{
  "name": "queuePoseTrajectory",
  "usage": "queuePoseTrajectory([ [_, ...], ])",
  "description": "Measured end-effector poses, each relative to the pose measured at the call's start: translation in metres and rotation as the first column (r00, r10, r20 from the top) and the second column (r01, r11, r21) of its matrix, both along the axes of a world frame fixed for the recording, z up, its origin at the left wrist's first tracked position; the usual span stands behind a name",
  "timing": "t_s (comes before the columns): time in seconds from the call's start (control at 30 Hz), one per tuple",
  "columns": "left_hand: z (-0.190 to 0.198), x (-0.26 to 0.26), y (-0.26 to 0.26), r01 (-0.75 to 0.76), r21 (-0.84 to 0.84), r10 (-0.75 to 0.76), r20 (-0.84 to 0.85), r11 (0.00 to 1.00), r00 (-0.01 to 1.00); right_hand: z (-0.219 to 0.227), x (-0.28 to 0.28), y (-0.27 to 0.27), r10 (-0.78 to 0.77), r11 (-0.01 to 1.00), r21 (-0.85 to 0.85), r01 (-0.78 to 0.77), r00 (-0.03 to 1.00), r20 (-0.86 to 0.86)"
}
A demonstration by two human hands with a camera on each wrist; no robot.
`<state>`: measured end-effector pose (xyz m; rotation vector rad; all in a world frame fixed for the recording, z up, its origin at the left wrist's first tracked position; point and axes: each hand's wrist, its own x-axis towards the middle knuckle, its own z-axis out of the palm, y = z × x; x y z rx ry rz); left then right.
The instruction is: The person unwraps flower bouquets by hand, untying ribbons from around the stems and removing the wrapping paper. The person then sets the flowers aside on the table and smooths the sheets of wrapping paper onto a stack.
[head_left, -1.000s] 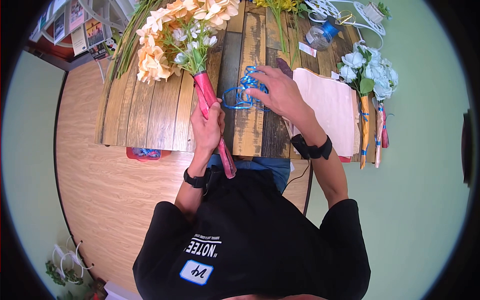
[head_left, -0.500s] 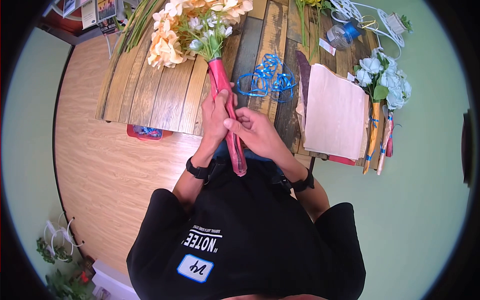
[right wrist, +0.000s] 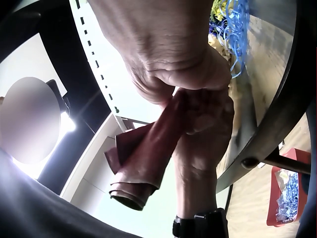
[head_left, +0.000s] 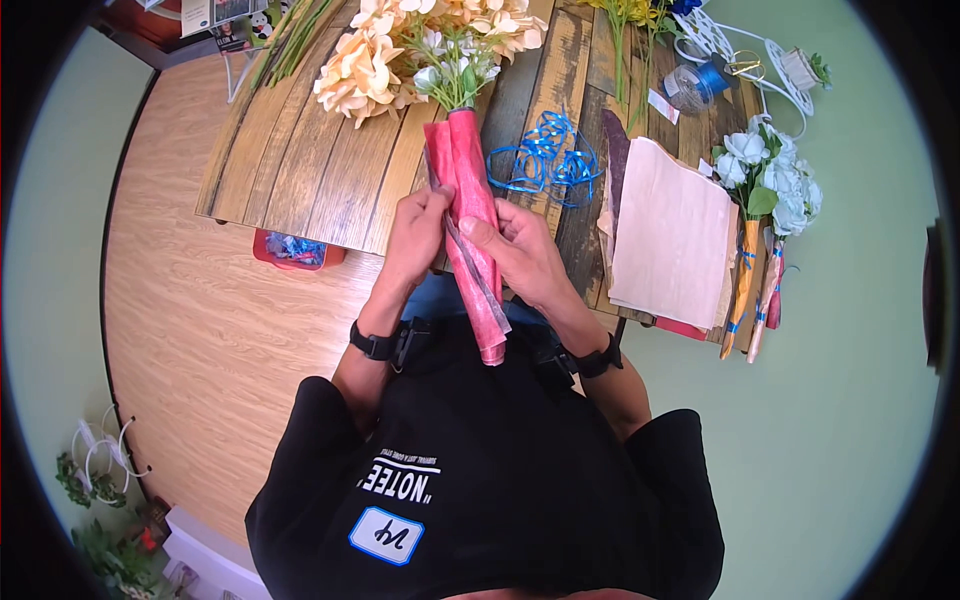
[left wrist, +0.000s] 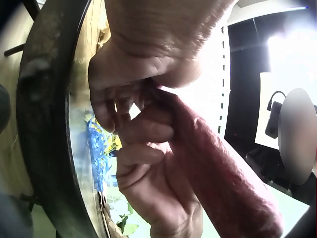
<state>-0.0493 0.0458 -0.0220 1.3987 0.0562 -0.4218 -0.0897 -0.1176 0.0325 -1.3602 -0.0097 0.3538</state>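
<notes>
A bouquet of large peach flowers (head_left: 360,75) and small white flowers (head_left: 428,78) has its stems wrapped in red paper (head_left: 472,160). My left hand (head_left: 415,235) pinches a loose edge of that paper, which stands out from the roll on the left side. On the right side, my right hand (head_left: 528,258) holds the wrapped stems, its thumb lying across the front. The lower end of the paper (right wrist: 131,191) shows as an open tube with a loose flap in the right wrist view. A tangle of curly blue ribbon (head_left: 560,150) lies on the table beyond my right hand.
On the wooden table (head_left: 330,180) lie a stack of pale paper sheets (head_left: 670,235), wrapped light-blue flowers (head_left: 775,170), ribbon spools (head_left: 700,85), yellow flowers (head_left: 625,12) and green stems (head_left: 290,45). A red bin (head_left: 325,258) of ribbon scraps stands below the table edge.
My right hand came back from the blue ribbon to the wrapped stems. The red paper's edge has since been loosened and pulled outward to the left, and the wrap looks wider.
</notes>
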Motion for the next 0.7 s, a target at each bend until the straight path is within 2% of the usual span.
queuePoseTrajectory([
  [0.03,0.004,-0.002,-0.001,-0.004,0.000,0.004,0.005,1.000,1.000,0.001,0.000,0.000,-0.023,0.999,-0.039,0.024,0.999,0.024],
  [0.07,0.010,-0.008,-0.002,-0.204,0.175,0.159,0.242,0.963,0.957,0.002,0.000,0.001,-0.045,0.996,-0.076,0.049,0.998,0.049],
  [0.1,0.024,-0.012,-0.003,-0.424,0.290,0.251,0.483,0.858,0.839,0.001,-0.002,0.003,-0.040,0.996,-0.075,0.044,0.998,0.053],
  [0.13,0.033,-0.011,0.004,-0.541,0.318,0.239,0.647,0.778,0.724,-0.002,-0.003,0.007,-0.079,0.985,-0.142,0.099,0.987,0.137],
  [0.17,0.042,-0.008,0.007,-0.587,0.268,0.261,0.703,0.764,0.661,-0.003,-0.004,0.010,-0.114,0.966,-0.201,0.160,0.968,0.222],
  [0.2,0.057,-0.007,0.009,-0.498,0.215,0.293,0.593,0.840,0.750,-0.002,-0.006,0.013,-0.114,0.945,-0.272,0.182,0.962,0.248],
  [0.23,0.068,-0.008,0.010,-0.413,0.144,0.305,0.470,0.899,0.828,0.003,-0.008,0.015,-0.109,0.947,-0.268,0.176,0.963,0.246],
  [0.27,0.070,-0.003,0.011,-0.419,0.148,0.308,0.472,0.896,0.826,0.011,-0.009,0.018,-0.055,0.896,-0.400,0.192,0.942,0.330],
  [0.3,0.071,0.006,0.010,-0.323,0.091,0.257,0.423,0.942,0.869,0.015,-0.010,0.019,0.010,0.825,-0.520,0.222,0.914,0.406],
  [0.33,0.073,0.012,0.008,-0.222,0.026,0.196,0.378,0.975,0.905,0.014,-0.009,0.022,0.025,0.824,-0.507,0.254,0.877,0.479],
  [0.37,0.075,0.014,0.008,-0.217,0.026,0.190,0.385,0.976,0.903,0.013,-0.008,0.025,0.019,0.823,-0.504,0.262,0.874,0.486],
  [0.43,0.082,0.018,0.008,-0.117,0.026,0.107,0.256,0.993,0.961,0.013,-0.008,0.032,0.067,0.765,-0.501,0.405,0.724,0.687],
  [0.47,0.087,0.016,0.005,-0.154,-0.043,0.159,0.224,0.987,0.961,0.011,-0.009,0.036,0.057,0.769,-0.511,0.384,0.755,0.653],
  [0.5,0.088,0.016,0.005,-0.144,-0.041,0.150,0.227,0.989,0.962,0.009,-0.007,0.038,0.049,0.766,-0.508,0.393,0.754,0.655],
  [0.57,0.089,0.017,0.011,-0.184,-0.098,0.201,0.197,0.978,0.960,0.008,-0.001,0.039,0.110,0.784,-0.474,0.400,0.662,0.741],
  [0.63,0.090,0.016,0.013,-0.184,-0.144,0.212,0.219,0.972,0.952,0.009,-0.001,0.031,0.129,0.797,-0.480,0.366,0.674,0.727],
  [0.7,0.091,0.017,0.016,-0.176,-0.245,0.238,0.252,0.953,0.938,0.009,0.002,0.024,-0.091,0.871,-0.271,0.409,0.678,0.729],
])
